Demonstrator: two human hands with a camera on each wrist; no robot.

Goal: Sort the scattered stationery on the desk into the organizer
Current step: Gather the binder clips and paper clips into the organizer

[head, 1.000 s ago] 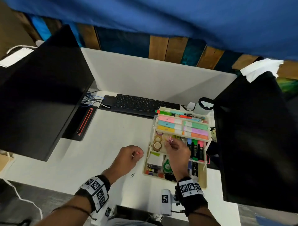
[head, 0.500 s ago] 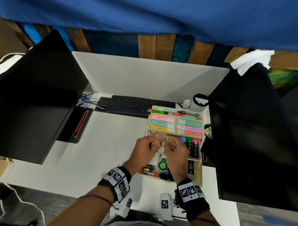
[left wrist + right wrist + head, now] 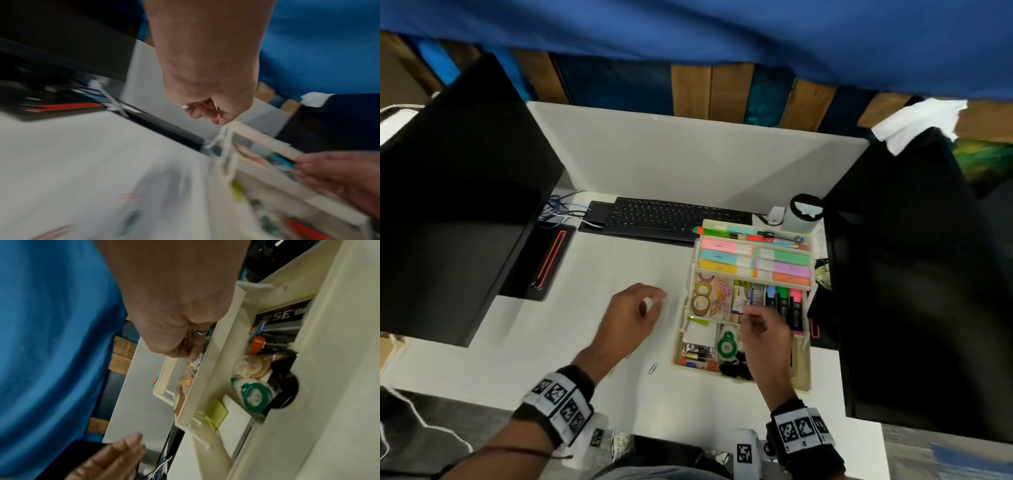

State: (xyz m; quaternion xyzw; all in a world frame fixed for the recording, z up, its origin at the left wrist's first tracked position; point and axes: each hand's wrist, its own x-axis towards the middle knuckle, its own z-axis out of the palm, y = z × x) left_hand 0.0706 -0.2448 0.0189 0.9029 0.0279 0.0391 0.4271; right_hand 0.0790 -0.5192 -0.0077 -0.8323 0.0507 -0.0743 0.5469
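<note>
A cream tiered organizer (image 3: 803, 373) stands on the white desk, right of centre. Its middle tray holds coloured paper clips (image 3: 720, 298), tape rolls (image 3: 701, 301) and highlighters (image 3: 784, 301). My right hand (image 3: 748, 311) hovers over that tray with curled, pinched fingers; I see nothing between them. In the right wrist view the same hand (image 3: 191, 352) curls at the tray's rim (image 3: 205, 378). My left hand (image 3: 654, 301) floats over the bare desk left of the organizer, fingers relaxed and holding nothing. One loose paper clip (image 3: 653, 368) lies on the desk near my left wrist.
Sticky-note pads (image 3: 753, 262) fill the top tier; a green correction tape (image 3: 726, 346) and batteries sit in the bottom one. A black keyboard (image 3: 671, 217) lies behind. Dark monitors (image 3: 458, 212) (image 3: 914, 291) flank the desk. A white bottle (image 3: 803, 212) stands behind the organizer.
My left hand carried a red clip to the organizer's middle tray, then drew back left over the desk, holding nothing. My right hand slid a little right above the tray; its pink clips are gone.
</note>
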